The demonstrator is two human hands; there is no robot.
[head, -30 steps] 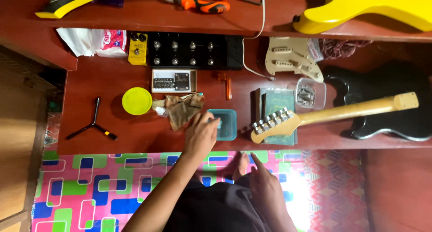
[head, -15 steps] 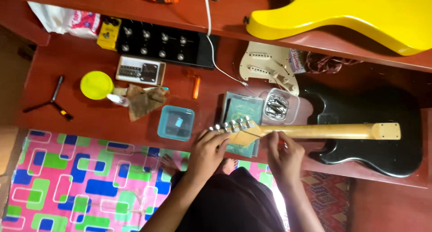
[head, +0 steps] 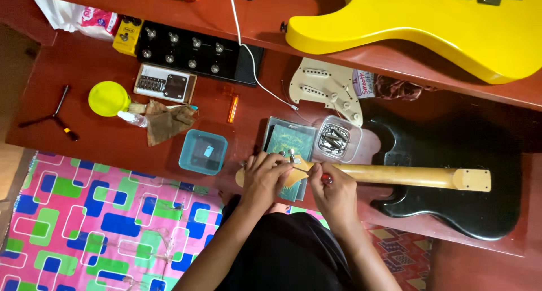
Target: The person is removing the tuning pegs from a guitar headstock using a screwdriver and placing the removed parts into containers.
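1. Yellow body (head: 451, 25) lies on the upper shelf, well apart from the hands; untouched.
2. Black body (head: 451, 172) rests on the red bench (head: 113, 144), under the heel end of the neck.
3. Neck (head: 395, 175) lies across the bench and the black body, loose rather than bolted on as far as I can tell; its headstock (head: 296, 175) sits between the two hands, over a green booklet (head: 288, 141).
4. Pedal board (head: 192, 48), white pickguard (head: 327, 90) and small bridge (head: 164, 85) sit further back; none is fitted to a body.
5. Blue tub (head: 203, 151) stands just left of the hands; clear tub (head: 337, 138) of metal parts just behind them; yellow lid (head: 108, 98) and rag (head: 166, 121) lie further left.
6. Left hand (head: 262, 181) is curled over the headstock, fingers closed round it and steadying it.
7. Right hand (head: 333, 192) is closed on a small red-handled tool (head: 326, 179), tip toward the headstock; what it touches is hidden.
8. Judgement: headstock hardware work is in hand, with the tuners partly seen; joining neck to body and fitting the pickguard look left to do.
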